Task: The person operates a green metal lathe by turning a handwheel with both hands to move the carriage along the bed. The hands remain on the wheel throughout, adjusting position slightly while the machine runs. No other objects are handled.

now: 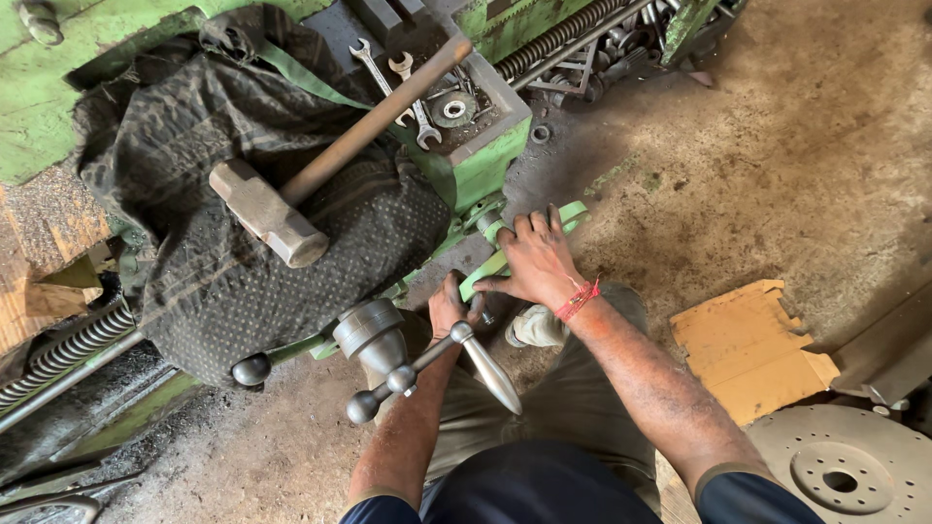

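Below green lathe apron, right hand wraps over green lever, fingers curled closed on it. Left hand just beneath, partly hidden behind grey handwheel handle; grip cannot be told. Sledgehammer rests on dark cloth; spanners in tray above.

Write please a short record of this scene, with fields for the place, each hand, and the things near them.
place: dirty workshop floor beside a green machine
left hand: closed on a part under the green lever, partly hidden
right hand: pressed on top of the green lever
on machine: sledgehammer lying on a dark cloth; spanners in a tray
in front: grey crank handle
on floor: cardboard piece, metal disc
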{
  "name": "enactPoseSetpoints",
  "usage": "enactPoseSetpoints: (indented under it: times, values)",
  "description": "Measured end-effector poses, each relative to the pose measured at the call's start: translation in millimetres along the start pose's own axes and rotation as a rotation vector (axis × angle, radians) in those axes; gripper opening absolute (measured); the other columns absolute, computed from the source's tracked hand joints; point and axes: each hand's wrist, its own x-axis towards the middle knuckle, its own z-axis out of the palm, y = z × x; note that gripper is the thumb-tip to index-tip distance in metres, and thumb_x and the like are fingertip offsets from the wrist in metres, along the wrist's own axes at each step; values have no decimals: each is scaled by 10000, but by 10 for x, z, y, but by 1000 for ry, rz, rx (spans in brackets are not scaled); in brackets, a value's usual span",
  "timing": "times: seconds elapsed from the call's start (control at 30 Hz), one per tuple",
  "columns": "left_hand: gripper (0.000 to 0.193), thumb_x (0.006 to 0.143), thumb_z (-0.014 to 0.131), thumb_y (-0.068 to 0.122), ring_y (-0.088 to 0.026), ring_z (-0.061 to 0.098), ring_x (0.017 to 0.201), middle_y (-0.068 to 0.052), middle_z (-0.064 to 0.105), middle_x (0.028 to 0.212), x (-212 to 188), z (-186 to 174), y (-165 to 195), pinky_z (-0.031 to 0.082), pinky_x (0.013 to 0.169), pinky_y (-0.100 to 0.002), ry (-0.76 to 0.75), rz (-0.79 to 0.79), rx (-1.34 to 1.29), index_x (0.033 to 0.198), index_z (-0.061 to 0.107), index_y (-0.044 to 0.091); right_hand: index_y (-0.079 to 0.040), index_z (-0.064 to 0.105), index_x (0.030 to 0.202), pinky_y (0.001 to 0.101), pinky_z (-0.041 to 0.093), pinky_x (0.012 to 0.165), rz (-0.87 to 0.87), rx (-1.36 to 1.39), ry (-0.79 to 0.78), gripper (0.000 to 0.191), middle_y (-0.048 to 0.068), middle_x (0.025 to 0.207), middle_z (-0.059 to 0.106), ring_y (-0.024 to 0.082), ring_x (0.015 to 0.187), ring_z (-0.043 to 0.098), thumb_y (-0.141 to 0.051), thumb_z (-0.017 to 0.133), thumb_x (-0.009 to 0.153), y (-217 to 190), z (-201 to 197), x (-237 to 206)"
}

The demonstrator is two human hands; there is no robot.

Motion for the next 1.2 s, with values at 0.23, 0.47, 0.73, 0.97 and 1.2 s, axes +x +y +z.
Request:
enactPoseSetpoints:
  times: [0.23, 0.47, 0.73, 0.97, 1.2]
  values:
    - [411, 773, 785, 263, -451, 650, 802, -208, 646, 863, -18, 9, -40, 532, 701, -508, 11, 10, -11, 1021, 546, 39, -27, 706, 1120, 662, 239, 1148, 3, 11, 27, 980, 204, 1080, 618, 385, 1180, 508, -860, 726, 604, -28, 1, -10]
    - [440, 763, 798, 275, -454, 639, 809, -216, 634, 861, -33, 4, -81, 525, 710, -508, 5, 11, 15, 1015, 536, 26, -25, 705, 1115, 664, 223, 1147, -7, 11, 52, 982, 210, 1087, 612, 399, 1187, 499, -865, 724, 608, -52, 14, -17]
    - [433, 784, 794, 284, -453, 640, 811, -211, 636, 862, -43, -3, -85, 521, 705, -507, 1, 0, 8, 1026, 540, 31, -26, 700, 1129, 669, 227, 1147, -3, 1, 44, 982, 204, 1081, 608, 388, 1180, 499, -860, 724, 610, -73, 30, -13]
    - [462, 791, 795, 295, -456, 639, 821, -218, 636, 875, -49, -12, -99, 517, 712, -511, -7, 9, 12, 1057, 539, 17, -27, 707, 1096, 679, 224, 1155, 4, 20, 3, 943, 199, 1065, 608, 377, 1162, 505, -844, 734, 627, -76, 45, -5]
    - [450, 807, 794, 294, -458, 640, 825, -223, 633, 877, -78, 17, -130, 520, 722, -508, 3, 11, 5, 1050, 536, 18, -26, 706, 1065, 682, 239, 1137, -18, 10, 83, 935, 199, 1038, 601, 386, 1142, 507, -846, 726, 617, -92, 128, -42]
